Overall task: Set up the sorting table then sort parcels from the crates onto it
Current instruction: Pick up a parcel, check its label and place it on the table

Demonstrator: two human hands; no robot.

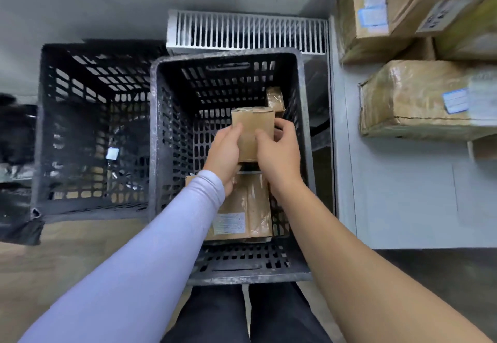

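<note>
Standing leftmost, well clear of any fingers, was a second black crate. Next came the left hand, its lilac sleeve reaching in, thumb curled onto the front of a small cardboard parcel held upright inside the near black crate. Right of it, the right hand gripped the same parcel, thumb in front, fingers wrapped behind. Below both hands lay a taped parcel with a label (print unreadable). Beyond the fingertips sat another small parcel. Far right, stacked boxes rested on the table.
</note>
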